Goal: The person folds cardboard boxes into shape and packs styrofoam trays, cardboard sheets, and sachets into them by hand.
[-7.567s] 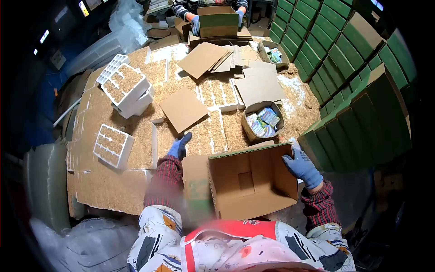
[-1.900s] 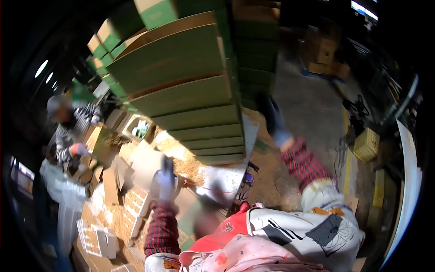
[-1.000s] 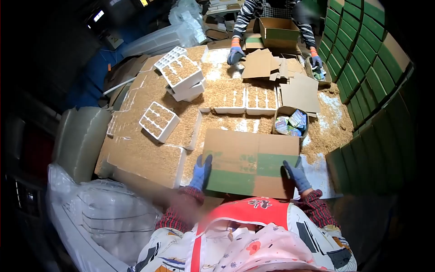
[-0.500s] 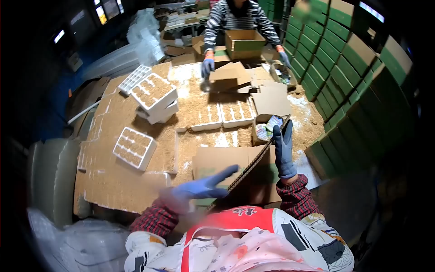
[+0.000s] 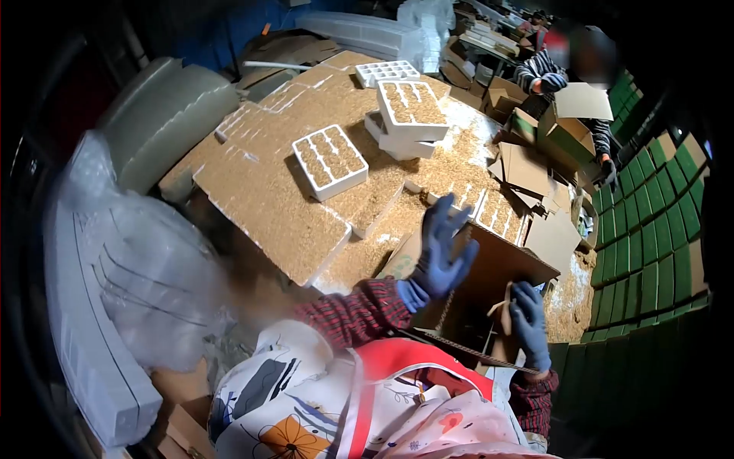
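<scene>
An open cardboard box (image 5: 489, 268) stands right in front of my body, its brown inside facing up. My left hand (image 5: 440, 256), in a blue-grey glove, is at the box's left side with its fingers spread and nothing in them. At the right side of the box, my right hand (image 5: 529, 325), gloved too, is closed on the cardboard edge. A thin tan strip (image 5: 501, 304) shows by its fingertips; what it belongs to is unclear. Past the box are white foam trays (image 5: 501, 213) filled with sawdust-like material.
More filled foam trays (image 5: 330, 162) stand on the sawdust-covered table (image 5: 267, 191), some stacked (image 5: 413, 115). Flat cardboard (image 5: 524, 168) lies at the right. Another person (image 5: 539, 73) handles a box (image 5: 566, 138) across the table. Green boxes (image 5: 650, 222) are stacked at right; plastic-wrapped foam (image 5: 107, 321) is at left.
My view has swung left. The cardboard that stood edge-on between my hands now shows as an open box. My left hand has risen with fingers spread; the right hand has closed on the box edge.
</scene>
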The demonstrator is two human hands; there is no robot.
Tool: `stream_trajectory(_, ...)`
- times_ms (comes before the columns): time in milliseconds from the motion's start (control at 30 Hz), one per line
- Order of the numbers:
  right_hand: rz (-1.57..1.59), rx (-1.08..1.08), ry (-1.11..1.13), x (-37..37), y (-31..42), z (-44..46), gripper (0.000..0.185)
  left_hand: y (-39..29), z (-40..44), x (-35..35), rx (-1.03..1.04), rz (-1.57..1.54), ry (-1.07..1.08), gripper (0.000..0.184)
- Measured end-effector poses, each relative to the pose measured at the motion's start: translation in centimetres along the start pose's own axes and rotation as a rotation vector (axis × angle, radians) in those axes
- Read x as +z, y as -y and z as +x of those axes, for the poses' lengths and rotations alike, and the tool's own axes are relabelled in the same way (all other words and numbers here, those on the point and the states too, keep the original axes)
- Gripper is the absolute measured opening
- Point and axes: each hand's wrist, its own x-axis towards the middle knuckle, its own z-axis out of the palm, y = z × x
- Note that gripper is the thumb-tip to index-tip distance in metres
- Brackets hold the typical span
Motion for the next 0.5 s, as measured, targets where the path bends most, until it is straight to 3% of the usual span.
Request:
stream_trajectory(33,-0.232,-0.04,0.121,0.1,0.0,0.1,0.031,-1.3,-0.5,-0.1,0.044,-0.056,0.217,0.044)
stream_trajectory(67,-0.465,-0.088,0.234,0.2,0.0,0.4,0.031,-1.9,-0.1,-0.4,0.356,0.091,0.371,0.044)
stream_trajectory(100,-0.17,-0.015,0.205,-0.2,-1.9,0.2,0.03,-1.6,-0.2,1.1,0.513,0.009,0.599,0.042)
stream_trajectory(133,0.389,0.255,0.099,-1.0,-4.2,-0.9,0.036,-0.4,-1.4,3.3,0.581,-0.095,0.704,0.039)
stream_trajectory(167,0.619,0.26,0.009,-1.7,-3.4,-1.6,0.044,1.2,-3.1,4.4,0.536,-0.014,0.848,0.041)
stream_trajectory(200,0.851,0.26,-0.083,-2.7,-1.5,-1.9,0.054,2.3,-4.0,4.9,0.242,0.095,1.223,0.043)
stream_trajectory(233,0.848,0.25,-0.071,-3.6,0.9,-2.7,0.054,3.6,-4.8,5.7,0.238,0.086,1.225,0.043)
stream_trajectory(300,0.669,0.221,0.18,-5.1,4.6,-5.3,0.101,4.2,-4.8,6.7,0.236,0.072,1.226,0.042)
stream_trajectory(333,0.622,0.087,0.237,-4.0,2.5,-5.4,0.103,4.1,-4.4,6.8,0.104,-0.006,1.233,0.042)
stream_trajectory(367,0.629,0.223,0.056,-3.2,1.8,-5.7,0.097,4.1,-4.0,7.0,-0.028,-0.088,1.249,0.041)
stream_trajectory(400,0.628,0.359,-0.128,-2.2,2.7,-4.9,0.092,4.5,-2.7,7.1,-0.34,-0.313,1.378,0.043)
stream_trajectory(433,0.463,0.443,-0.218,-1.4,0.3,-4.6,0.077,4.6,-1.5,6.7,-0.51,-0.531,1.231,0.045)
stream_trajectory(467,0.345,0.618,-0.12,-0.4,-2.0,-4.4,0.061,4.4,-1.2,5.8,-0.68,-0.741,1.073,0.048)
stream_trajectory(500,0.467,0.594,-0.102,0.1,-3.3,-4.4,0.057,3.5,-1.1,3.7,-0.329,-0.664,1.049,0.051)
